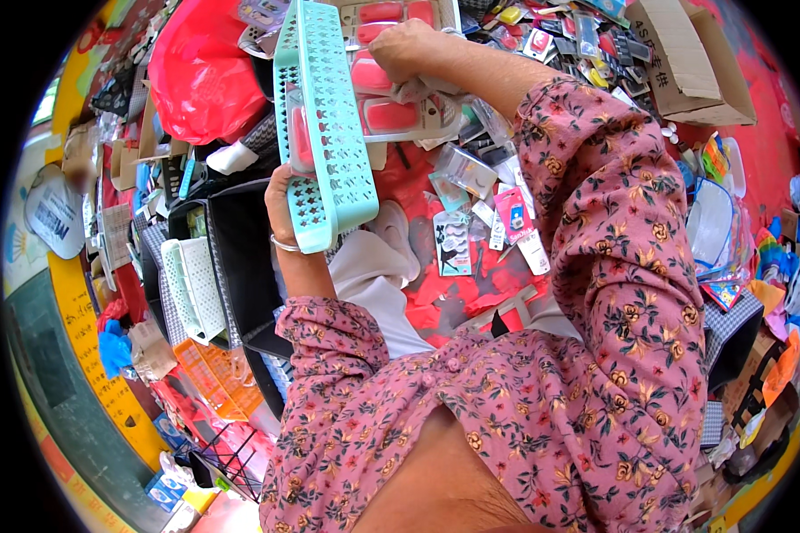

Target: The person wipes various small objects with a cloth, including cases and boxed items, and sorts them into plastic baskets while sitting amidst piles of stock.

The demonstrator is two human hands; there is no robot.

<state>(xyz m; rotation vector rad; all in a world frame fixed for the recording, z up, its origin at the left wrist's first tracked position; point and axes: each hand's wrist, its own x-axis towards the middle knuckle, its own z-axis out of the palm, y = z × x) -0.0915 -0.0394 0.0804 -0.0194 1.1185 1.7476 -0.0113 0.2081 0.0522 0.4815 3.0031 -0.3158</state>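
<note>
My left hand (280, 206) grips the near end of a mint-green plastic basket (340, 182) with star-shaped cutouts, tipped up on its side. A pink item in clear packaging (300, 138) shows through or beside the basket's left wall. My right hand (406, 51) is closed at the far side, with a crumpled greyish cloth (427, 89) bunched under its fingers. Directly beneath lie several pink-red items in clear blister packs (391, 115) on a pale tray or card. How the cloth is gripped is partly hidden by my hand.
Small packaged goods (453, 240) lie on the red floor before my knees. An open cardboard box (693, 67) stands far right. At left are a red plastic bag (206, 75), a black storage box (240, 240) with a white basket (193, 289), and an orange crate (218, 377).
</note>
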